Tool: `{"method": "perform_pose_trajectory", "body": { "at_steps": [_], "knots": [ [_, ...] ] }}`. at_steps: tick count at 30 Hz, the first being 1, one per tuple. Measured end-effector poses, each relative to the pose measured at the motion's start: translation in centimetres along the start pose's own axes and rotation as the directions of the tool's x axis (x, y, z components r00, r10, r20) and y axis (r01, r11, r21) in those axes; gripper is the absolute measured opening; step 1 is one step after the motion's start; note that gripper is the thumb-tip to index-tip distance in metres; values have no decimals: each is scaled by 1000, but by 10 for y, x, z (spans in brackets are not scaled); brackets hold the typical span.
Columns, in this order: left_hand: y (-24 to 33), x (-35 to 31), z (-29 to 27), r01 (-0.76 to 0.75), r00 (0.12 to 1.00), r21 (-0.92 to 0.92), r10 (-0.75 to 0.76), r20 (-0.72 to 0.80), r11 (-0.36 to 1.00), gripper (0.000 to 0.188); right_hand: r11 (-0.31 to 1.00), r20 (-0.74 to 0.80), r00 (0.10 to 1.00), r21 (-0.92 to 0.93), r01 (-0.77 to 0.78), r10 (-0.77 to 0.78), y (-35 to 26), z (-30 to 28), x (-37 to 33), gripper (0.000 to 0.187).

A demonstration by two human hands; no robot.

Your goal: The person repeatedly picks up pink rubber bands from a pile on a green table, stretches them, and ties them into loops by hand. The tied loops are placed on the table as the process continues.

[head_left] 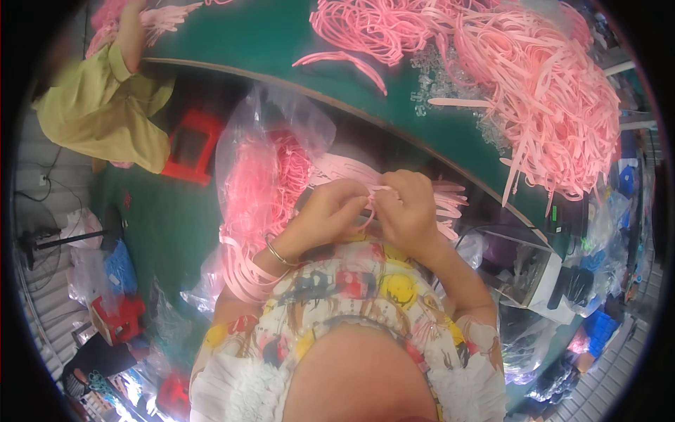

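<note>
Close in front of my chest, my left hand (336,211) and my right hand (409,211) are closed in pinches, almost touching. Between their fingertips is a thin pink strap (370,202), partly hidden by the fingers. Flat pale pink straps (344,167) lie just beyond the hands, and more strap ends (450,204) stick out past my right hand. Looped pink straps (242,271) hang by my left forearm. Beyond it stands a clear plastic bag (242,151) full of pink straps.
A green table (260,39) curves across ahead, bearing a large heap of pink straps (548,105) and small clear plastic pieces (443,81). At far left sits a person in a yellow-green top (98,105) beside a red stool (193,144). A white-edged box (545,281) stands right of me.
</note>
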State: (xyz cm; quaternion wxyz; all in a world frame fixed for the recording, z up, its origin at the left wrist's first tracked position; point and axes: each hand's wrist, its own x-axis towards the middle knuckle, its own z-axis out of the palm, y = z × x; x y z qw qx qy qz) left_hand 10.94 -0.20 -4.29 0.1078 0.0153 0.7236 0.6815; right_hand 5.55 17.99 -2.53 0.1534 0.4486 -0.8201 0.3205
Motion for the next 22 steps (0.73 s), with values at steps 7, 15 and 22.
{"method": "perform_pose_trajectory", "body": {
  "at_steps": [7,15,22],
  "knots": [
    [5,6,-6,173,985,-18,-173,12,985,17,716,45,962,659,-230,268,7,-3,1,10],
    [27,-2,-24,295,955,-447,-282,96,845,15,-89,668,711,739,-668,219,49,32,-14,12],
    [-4,-3,-39,283,959,-449,-249,135,847,25,-66,632,743,770,-635,221,50,9,-3,11]
  ]
}}
